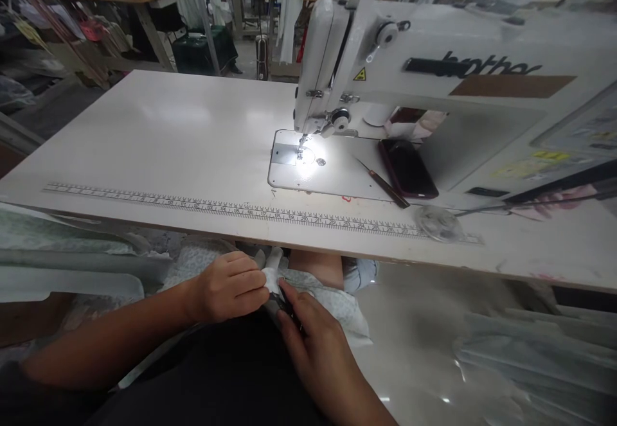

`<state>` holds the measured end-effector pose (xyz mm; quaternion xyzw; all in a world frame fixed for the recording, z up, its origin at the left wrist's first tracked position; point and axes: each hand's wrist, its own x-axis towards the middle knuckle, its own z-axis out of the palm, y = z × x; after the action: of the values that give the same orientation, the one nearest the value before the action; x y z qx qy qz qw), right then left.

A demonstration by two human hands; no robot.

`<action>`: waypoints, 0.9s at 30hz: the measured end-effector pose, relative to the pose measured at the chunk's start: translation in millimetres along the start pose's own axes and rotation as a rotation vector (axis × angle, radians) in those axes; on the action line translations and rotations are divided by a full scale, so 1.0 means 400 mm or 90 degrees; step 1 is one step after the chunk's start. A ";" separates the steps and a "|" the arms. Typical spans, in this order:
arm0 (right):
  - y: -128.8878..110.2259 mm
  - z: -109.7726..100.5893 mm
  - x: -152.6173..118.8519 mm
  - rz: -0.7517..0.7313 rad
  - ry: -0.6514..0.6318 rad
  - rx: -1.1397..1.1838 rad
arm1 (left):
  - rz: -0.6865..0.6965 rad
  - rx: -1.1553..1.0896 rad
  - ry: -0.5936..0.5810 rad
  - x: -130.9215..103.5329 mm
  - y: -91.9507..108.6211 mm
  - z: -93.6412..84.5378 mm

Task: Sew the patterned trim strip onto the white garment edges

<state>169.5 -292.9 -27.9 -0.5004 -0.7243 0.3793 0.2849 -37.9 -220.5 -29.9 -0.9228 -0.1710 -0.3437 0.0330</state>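
Observation:
Below the table's front edge, my left hand [234, 288] is closed on a piece of white fabric [272, 277] over my lap. Close beside it on the right, my right hand [315, 342] is wrapped round a small dark tool [285, 305], whose tip touches the fabric; its exact kind is hard to make out. Pale patterned cloth [344, 307] lies across my lap under both hands.
A white sewing machine [482, 40] with its lamp lit stands on the white table [193, 130]. A phone [409, 168], a pointed awl [388, 188], a clear disc [438, 223] and a ruler strip [231, 209] are on the tabletop. Fabric [62, 252] hangs at left.

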 end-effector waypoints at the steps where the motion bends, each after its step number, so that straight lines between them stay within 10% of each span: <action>1: 0.000 0.000 0.000 0.002 0.000 0.002 | -0.003 0.001 -0.001 -0.001 0.000 0.000; 27: -0.007 -0.011 0.044 0.106 0.032 0.127 | 0.014 -0.013 -0.006 0.018 0.006 0.000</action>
<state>165.9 -275.8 -22.6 -0.5373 -0.6313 0.4592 0.3192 -32.0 -220.6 -24.9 -0.9265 -0.1574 -0.3407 0.0270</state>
